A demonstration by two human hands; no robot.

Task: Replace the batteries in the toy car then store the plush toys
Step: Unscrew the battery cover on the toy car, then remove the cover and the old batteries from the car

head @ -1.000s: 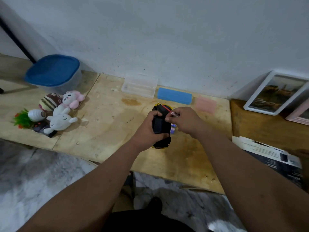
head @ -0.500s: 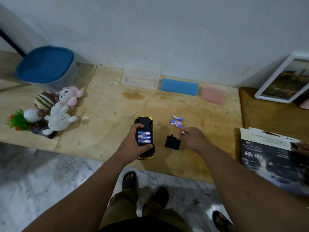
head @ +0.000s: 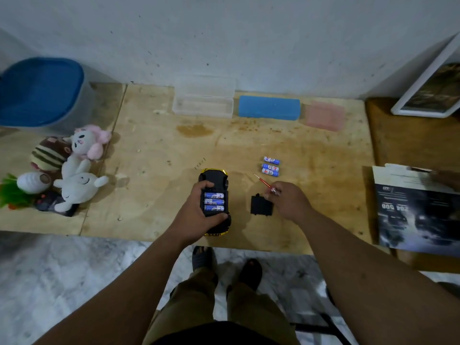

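Home setting: low plywood platform [head: 154, 170] on marble floor [head: 62, 282] against bare white wall [head: 224, 33], plush toys [head: 77, 168] heaped left of the fingers, framed picture [head: 430, 90] leaning right.

Yellow-and-black toy car [head: 214, 180], blue-white batteries [head: 270, 167], brown-striped plush [head: 47, 155], blue lid [head: 39, 90]

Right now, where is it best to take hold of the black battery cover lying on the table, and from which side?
The battery cover lies flat on the table, beside the right hand. Probably pinch its left and right edges from above: it looks thin and flat. The small tab on its far edge also looks usable. The right hand first needs to put down the screwdriver.
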